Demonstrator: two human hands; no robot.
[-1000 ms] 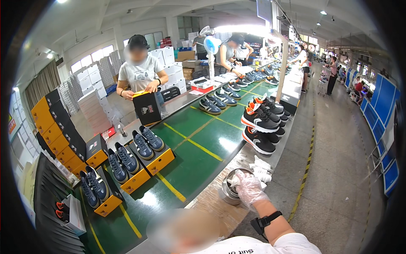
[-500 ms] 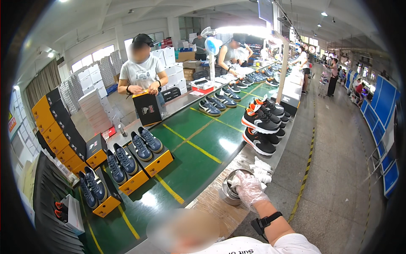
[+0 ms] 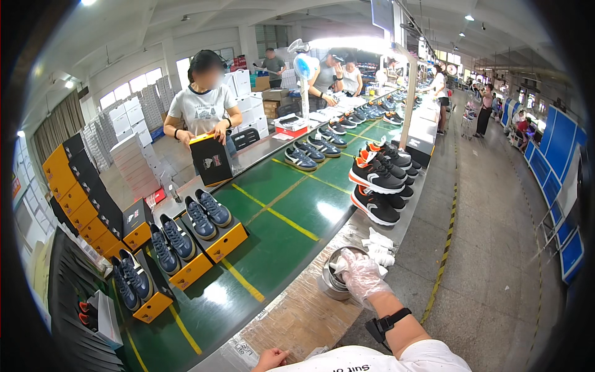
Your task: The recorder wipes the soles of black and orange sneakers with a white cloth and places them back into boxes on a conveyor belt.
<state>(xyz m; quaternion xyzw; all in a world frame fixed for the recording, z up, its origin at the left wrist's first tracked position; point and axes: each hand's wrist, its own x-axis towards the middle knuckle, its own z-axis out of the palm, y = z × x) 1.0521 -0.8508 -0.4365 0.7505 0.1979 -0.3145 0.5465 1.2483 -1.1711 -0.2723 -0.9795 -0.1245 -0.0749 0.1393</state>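
My right hand [image 3: 361, 276], in a clear plastic glove, reaches down over a round metal pot [image 3: 329, 286] on the bench. Its fingers close on a white cloth [image 3: 339, 265] at the pot's mouth; the fingertips are partly hidden inside. Crumpled white cloths [image 3: 380, 248] lie just beyond that hand. My left hand [image 3: 271, 358] shows only in part at the lower edge, by the brown wrapped board [image 3: 297, 319], its fingers mostly hidden. Black sneakers with orange trim [image 3: 375, 177] are stacked on the bench ahead of the pot.
A green conveyor [image 3: 273, 248] with yellow lines carries blue shoes [image 3: 199, 217] on orange-and-black boxes [image 3: 226, 242], with more shoes farther along. Across it, a person [image 3: 204, 105] holds a black box [image 3: 211, 160]. A wooden post [image 3: 409, 102] rises beside the stacked sneakers. Boxes [image 3: 74, 192] pile up at left.
My left hand has come into sight at the lower edge. My right hand stays at the pot. The person across has raised and tilted the black box slightly. The view has shifted a little.
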